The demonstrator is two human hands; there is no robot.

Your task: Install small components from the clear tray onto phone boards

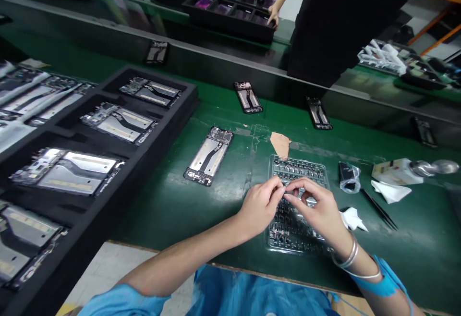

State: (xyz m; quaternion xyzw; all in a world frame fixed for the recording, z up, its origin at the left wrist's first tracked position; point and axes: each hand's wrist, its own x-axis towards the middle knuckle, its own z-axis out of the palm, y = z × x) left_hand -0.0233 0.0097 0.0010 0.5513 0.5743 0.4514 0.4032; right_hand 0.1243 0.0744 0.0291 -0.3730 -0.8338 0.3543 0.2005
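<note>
Both my hands meet above a clear plastic tray [271,245] filled with rows of small dark electronic parts. My left hand [262,205] pinches something tiny between thumb and fingertips; its kind is too small to make out. Against it, my right hand [317,205] brings thumb and forefinger together at the same spot, the other fingers curled. A silver bangle and a blue wrist band with a cord circle my right wrist. To the left of my hands lies an opened phone body [210,156], its metal plate and dark flex cable showing.
A black foam tray [144,148] holding several phone bodies fills the left side. Tweezers [380,209], a bottle [396,171], a small bag [349,177] and white wipes [355,219] lie right. Phone bodies [248,97] lie near the dark divider; beyond it a co-worker's hands [274,16] hold a box.
</note>
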